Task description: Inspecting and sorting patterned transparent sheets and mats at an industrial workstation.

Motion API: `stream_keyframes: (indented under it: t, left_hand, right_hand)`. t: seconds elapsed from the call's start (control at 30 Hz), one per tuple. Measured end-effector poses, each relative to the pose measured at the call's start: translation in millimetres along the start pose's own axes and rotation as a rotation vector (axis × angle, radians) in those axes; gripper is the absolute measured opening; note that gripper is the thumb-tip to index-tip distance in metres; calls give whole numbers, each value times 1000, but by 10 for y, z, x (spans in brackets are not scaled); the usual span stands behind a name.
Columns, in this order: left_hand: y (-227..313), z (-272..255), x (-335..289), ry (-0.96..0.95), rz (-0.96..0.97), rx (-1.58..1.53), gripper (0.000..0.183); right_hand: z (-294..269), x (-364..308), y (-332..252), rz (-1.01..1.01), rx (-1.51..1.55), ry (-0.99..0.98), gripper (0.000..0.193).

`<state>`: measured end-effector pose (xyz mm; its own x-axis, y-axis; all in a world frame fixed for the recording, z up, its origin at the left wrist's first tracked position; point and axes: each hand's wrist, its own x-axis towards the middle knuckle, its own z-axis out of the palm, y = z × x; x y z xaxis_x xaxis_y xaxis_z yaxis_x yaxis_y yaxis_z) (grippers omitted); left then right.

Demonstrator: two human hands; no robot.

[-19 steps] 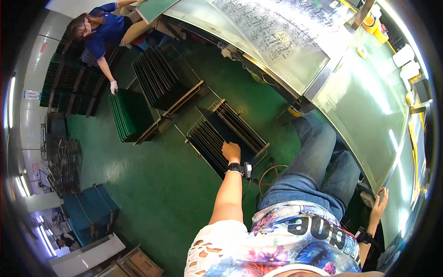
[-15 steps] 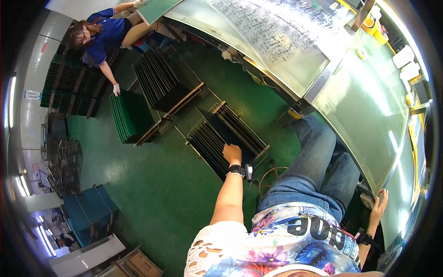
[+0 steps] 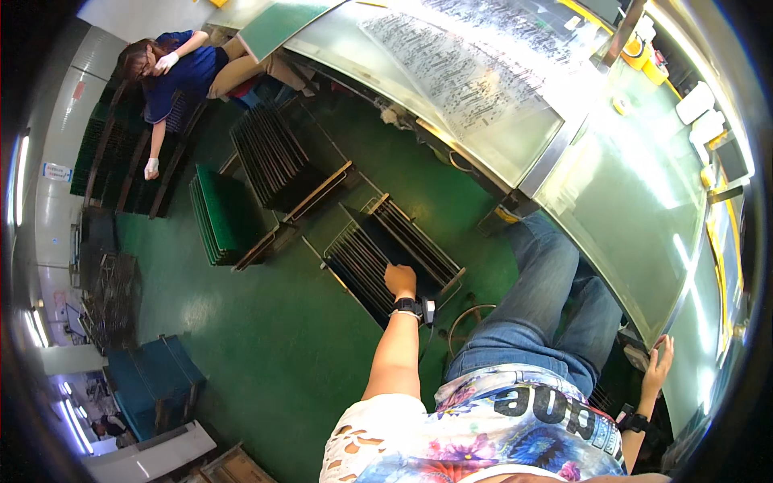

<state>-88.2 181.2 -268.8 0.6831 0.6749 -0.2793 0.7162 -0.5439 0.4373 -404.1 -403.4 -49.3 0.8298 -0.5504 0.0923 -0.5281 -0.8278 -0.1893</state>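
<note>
My left hand (image 3: 400, 280) is closed on the near edge of a thin dark panel (image 3: 423, 270) that stands in a slotted metal rack (image 3: 354, 270) on the floor. Rows of narrow bars run along the rack on both sides of the panel. At the edge of the light-topped glass table (image 3: 620, 241), my right hand (image 3: 660, 360) rests with fingers extended and apart, holding nothing that I can see. Both wrists wear dark bands.
Green boards (image 3: 229, 213) and dark boards (image 3: 278, 157) stand in racks to the left. Beyond them a co-worker (image 3: 181, 84) in a blue shirt and white gloves is beside a green panel (image 3: 282, 28). A patterned film (image 3: 467, 72) lies on the table; a handwheel (image 3: 467, 326) is near my knees.
The co-worker's lower gloved hand has left the green boards, and the other has come up near the shoulder. My left hand keeps its grip on the panel; the view shifts slightly.
</note>
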Motion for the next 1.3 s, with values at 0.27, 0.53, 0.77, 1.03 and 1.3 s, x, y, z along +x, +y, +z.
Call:
stream_keyframes:
  t: [0.27, 0.53, 0.77, 1.03, 1.3]
  left_hand:
    - [-206, 317, 349, -476, -373, -587, 104]
    - [18, 285, -63, -757, -13, -441, 53]
    - [1574, 918, -617, -923, 207, -530, 53]
    - [2295, 762, -924, -903, 310, -581, 53]
    - [2345, 289, -981, -954, 362, -472, 54]
  right_hand:
    - [-304, 102, -433, 63, 101, -88, 46]
    - [-1384, 1090, 273, 160, 127, 248, 41]
    - [-2416, 2822, 1110, -110, -214, 860, 54]
    - [-2352, 3976, 1550, 97, -344, 708, 49]
    - [-2451, 3001, 1440, -75, -508, 851, 26]
